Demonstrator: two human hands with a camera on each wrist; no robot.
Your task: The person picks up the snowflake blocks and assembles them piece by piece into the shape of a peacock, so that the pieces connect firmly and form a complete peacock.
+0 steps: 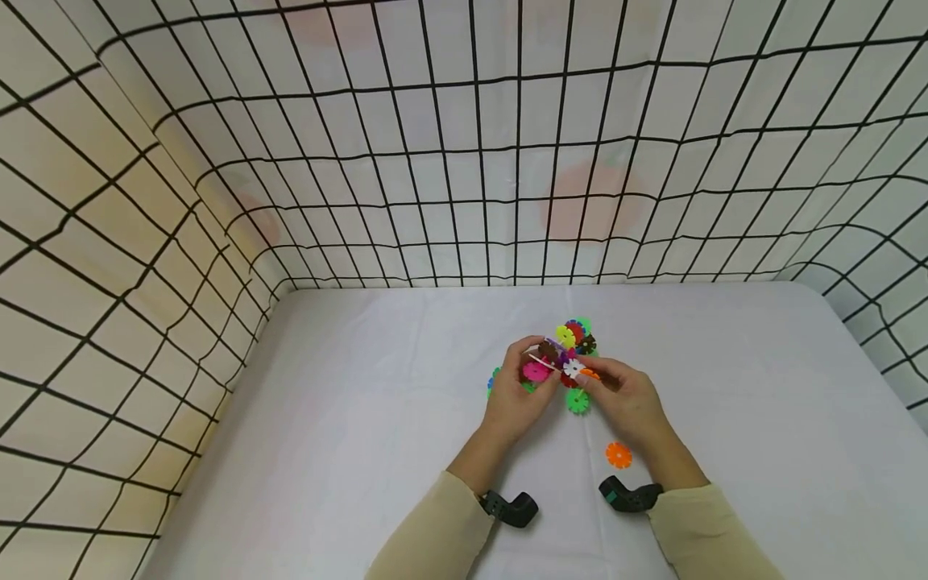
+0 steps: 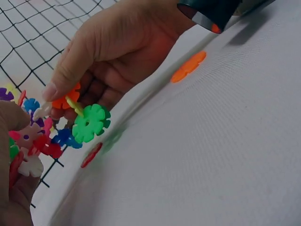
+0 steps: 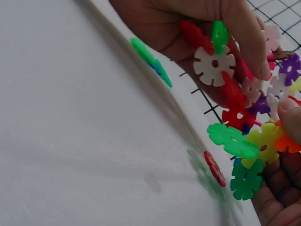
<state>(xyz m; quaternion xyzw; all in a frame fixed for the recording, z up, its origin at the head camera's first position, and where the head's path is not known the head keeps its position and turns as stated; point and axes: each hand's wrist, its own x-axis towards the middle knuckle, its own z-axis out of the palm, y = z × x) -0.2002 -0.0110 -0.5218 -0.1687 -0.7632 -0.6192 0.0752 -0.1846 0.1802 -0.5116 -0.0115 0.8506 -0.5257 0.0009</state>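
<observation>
My left hand [image 1: 516,395] grips a cluster of joined, notched plastic discs [image 1: 536,370] in many colours, held above the white table. At the cluster's right side, my right hand [image 1: 629,399] pinches an orange notched disc [image 2: 66,100] between thumb and fingers. Beside that thumb, in the left wrist view, sits a white disc [image 2: 42,111]. From the right wrist, the left fingers curl round red and white discs [image 3: 214,65], while green [image 3: 233,140] and yellow [image 3: 263,145] discs stick out below. The fingers hide part of the cluster.
A loose orange disc [image 1: 619,455] lies on the white table [image 1: 348,451] near my right wrist. In the right wrist view, a red disc [image 3: 215,168] and joined green and blue discs [image 3: 151,62] lie on the cloth. Black grid fencing [image 1: 471,153] surrounds the back and sides.
</observation>
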